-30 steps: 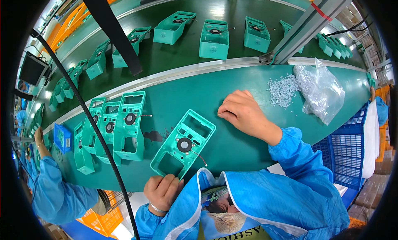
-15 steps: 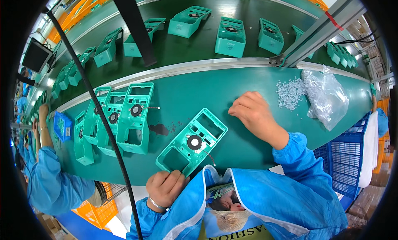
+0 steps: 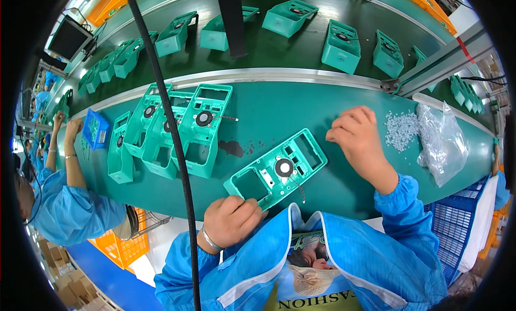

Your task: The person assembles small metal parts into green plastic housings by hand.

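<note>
A green plastic housing (image 3: 257,168) lies at a slant on the table before me, its open side up. A round black speaker-like part (image 3: 284,167) with a white centre sits in it, and a thin dark cable (image 3: 301,191) trails off its near edge. My left hand (image 3: 232,223) is closed on the housing's near left end, with the fingertips partly hidden. Just off its far right end, my right hand (image 3: 357,141) hovers with fingers curled together in a pinch; whatever they hold is too small to see. Small whitish pieces (image 3: 401,131) lie heaped to the right of that hand.
More green housings (image 3: 201,132) stand grouped at left, near a blue bin (image 3: 97,129). Beyond the metal rail (image 3: 279,73), a belt (image 3: 301,52) carries several housings. A clear plastic bag (image 3: 443,144) lies at right. A black cord (image 3: 174,128) hangs across the view. A co-worker's arm (image 3: 72,160) reaches in at left.
The whole view has swung, so the table and its things appear farther right. The housing lies at a flatter slant, with my left hand still on its end. My right hand stays raised beside it.
</note>
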### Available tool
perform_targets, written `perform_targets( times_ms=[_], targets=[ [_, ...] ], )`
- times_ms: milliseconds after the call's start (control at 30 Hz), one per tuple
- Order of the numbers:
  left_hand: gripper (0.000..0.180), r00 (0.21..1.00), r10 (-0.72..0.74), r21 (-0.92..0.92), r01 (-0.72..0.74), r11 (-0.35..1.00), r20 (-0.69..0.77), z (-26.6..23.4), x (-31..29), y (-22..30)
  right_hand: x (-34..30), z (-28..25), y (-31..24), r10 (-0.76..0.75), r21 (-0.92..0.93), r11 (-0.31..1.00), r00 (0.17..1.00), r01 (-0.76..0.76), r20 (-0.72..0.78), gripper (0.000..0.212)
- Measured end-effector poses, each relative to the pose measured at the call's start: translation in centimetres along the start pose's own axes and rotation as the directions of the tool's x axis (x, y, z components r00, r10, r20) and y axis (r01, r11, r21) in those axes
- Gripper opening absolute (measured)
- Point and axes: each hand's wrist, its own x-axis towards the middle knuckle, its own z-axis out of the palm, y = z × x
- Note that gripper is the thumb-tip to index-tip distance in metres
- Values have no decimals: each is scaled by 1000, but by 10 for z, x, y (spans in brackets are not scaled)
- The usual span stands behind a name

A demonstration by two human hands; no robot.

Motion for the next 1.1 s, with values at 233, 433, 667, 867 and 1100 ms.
perform_targets(
  times_ms=[233, 433, 667, 867, 1100],
  targets=[
    [26, 999, 49, -25, -50, 998, -20, 7, 13, -10, 22, -7, -42, -37, 656, 755, 998, -9, 57, 15],
    [27, 998, 61, -37, -62, 997, -22, 9, 18, -12, 25, 0, -44, -138, 651, 757, 988, 61, 68, 16],
    [29, 997, 72, -48, -73, 996, -20, 8, 17, -14, 30, -10, -47, -157, 616, 785, 983, 68, 92, 11],
    [28, 997, 73, -48, -74, 996, -17, 8, 18, -14, 30, -11, -48, -168, 593, 802, 981, 78, 98, 13],
    [21, 996, 72, -37, -74, 997, -43, 11, 19, -13, 27, -6, -43, -200, 586, 799, 979, 136, 45, 10]
  ],
)
